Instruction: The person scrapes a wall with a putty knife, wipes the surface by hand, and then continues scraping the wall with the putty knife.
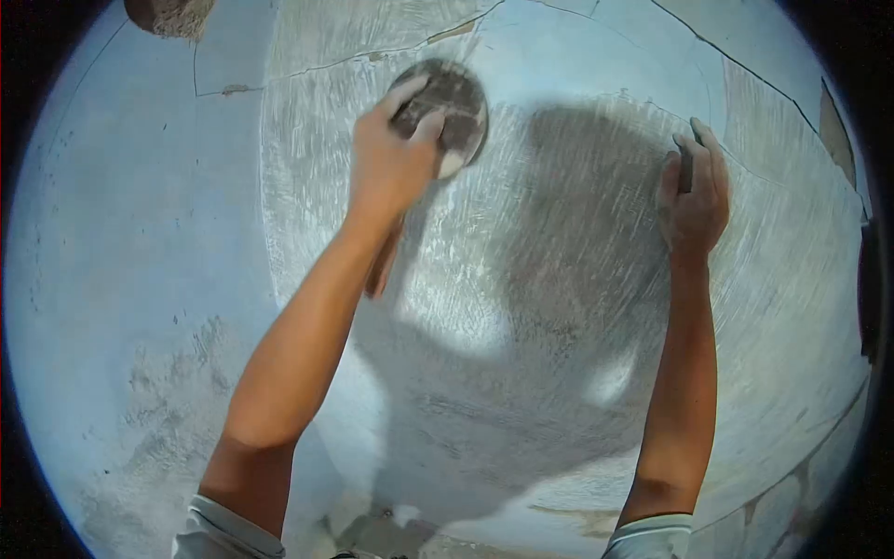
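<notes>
My left hand (pixel 396 149) is closed on a round, dark, shallow bowl (pixel 458 98) with whitish smears at its rim. Its fingers are pale with dust or paste. A brown strip (pixel 384 265), possibly a handle, shows beside my left wrist; whether it joins the bowl is hidden. Farther right, my right hand (pixel 696 196) grips a small dark flat piece (pixel 686 170) between thumb and fingers, close against the pale surface (pixel 466 242). That surface is pale blue-white, with many fine streaks between the hands.
Dark cracks (pixel 698 37) run across the top and right. A brown rough hole or patch (pixel 172 14) is at upper left. Worn grey plaster (pixel 168 401) shows at lower left. A large shadow (pixel 577 214) falls between my arms.
</notes>
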Tool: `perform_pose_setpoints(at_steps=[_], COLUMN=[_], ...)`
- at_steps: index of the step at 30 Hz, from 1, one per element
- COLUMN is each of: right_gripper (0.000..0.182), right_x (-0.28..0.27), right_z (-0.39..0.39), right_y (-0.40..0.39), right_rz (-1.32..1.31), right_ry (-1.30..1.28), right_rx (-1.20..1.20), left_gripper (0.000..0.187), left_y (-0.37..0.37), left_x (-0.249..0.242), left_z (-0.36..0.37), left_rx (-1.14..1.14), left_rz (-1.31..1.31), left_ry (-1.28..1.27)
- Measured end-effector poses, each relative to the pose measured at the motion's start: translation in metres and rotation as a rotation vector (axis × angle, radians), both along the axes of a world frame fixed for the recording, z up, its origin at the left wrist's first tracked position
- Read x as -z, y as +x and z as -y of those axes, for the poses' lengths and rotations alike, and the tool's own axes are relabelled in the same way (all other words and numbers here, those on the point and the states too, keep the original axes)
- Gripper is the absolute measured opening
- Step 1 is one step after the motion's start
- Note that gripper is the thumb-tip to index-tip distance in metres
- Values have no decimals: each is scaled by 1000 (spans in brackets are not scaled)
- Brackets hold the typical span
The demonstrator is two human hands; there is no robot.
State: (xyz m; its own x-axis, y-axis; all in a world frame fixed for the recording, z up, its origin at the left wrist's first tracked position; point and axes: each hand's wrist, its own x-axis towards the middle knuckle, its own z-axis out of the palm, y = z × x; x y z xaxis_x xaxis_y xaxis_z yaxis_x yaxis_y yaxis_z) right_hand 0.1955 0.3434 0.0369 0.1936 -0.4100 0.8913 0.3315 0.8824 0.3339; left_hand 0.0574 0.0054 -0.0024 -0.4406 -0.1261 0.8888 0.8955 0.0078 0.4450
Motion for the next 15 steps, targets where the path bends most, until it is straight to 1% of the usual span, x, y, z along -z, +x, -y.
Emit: perform_pose_setpoints(at_steps=[2, 3, 6, 7, 10, 13, 15], right_gripper=[22, 22, 23, 24, 23, 22, 22], right_x=[-1, 0, 1, 2, 3, 2, 3], right_z=[1, 2, 0, 0, 1, 0, 3], right_y=[3, 3, 6, 5, 4, 3, 3], right_rz=[32, 38, 39, 38, 25, 33, 24], right_ry=[-11, -3, 4, -2, -34, -53, -67], right_rx=[-2, 0, 13, 15, 25, 14, 28], left_gripper=[47, 48, 60, 85, 109, 122, 128], left_y=[6, 9, 28, 26, 26, 31, 33], left_x=[-20, -22, 11, 23, 62, 70, 64], left_z=[1, 2, 18, 28, 42, 51, 54], left_rx=[102, 156, 437, 586, 692, 689, 601], left_rz=[58, 85, 334, 430, 454, 452, 367], left_ry=[11, 16, 24, -31, -29, 24, 5])
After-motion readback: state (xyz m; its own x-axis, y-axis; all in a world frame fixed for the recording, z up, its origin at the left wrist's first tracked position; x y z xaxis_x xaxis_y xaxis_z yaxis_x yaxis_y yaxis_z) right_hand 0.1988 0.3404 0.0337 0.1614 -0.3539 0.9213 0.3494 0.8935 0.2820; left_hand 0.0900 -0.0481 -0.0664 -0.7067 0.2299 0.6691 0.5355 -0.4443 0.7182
